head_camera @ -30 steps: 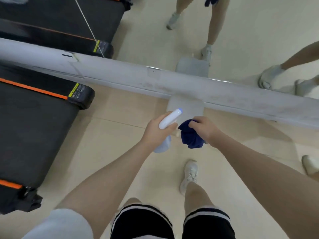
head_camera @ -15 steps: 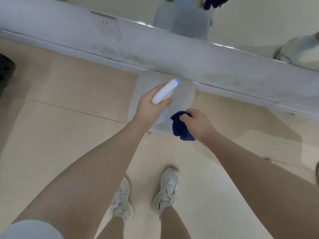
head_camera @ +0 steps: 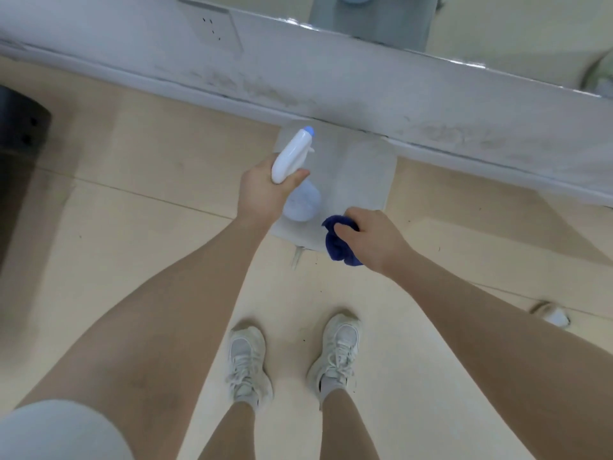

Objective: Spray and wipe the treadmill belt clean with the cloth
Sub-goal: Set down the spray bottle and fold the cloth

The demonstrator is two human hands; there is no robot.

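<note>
Two tools are in my grasp: my left hand (head_camera: 262, 194) wraps the neck of the white spray bottle (head_camera: 293, 167), nozzle aimed away from me, and my right hand (head_camera: 371, 239) bunches the blue cloth (head_camera: 338, 247). The treadmill's belt is out of view; only a dark edge (head_camera: 20, 134) shows far to my left. In front of me lies a grey mat (head_camera: 361, 174) against the wall base (head_camera: 331, 84). Judging from this, I should turn left and reach the belt before squeezing the trigger.
</note>
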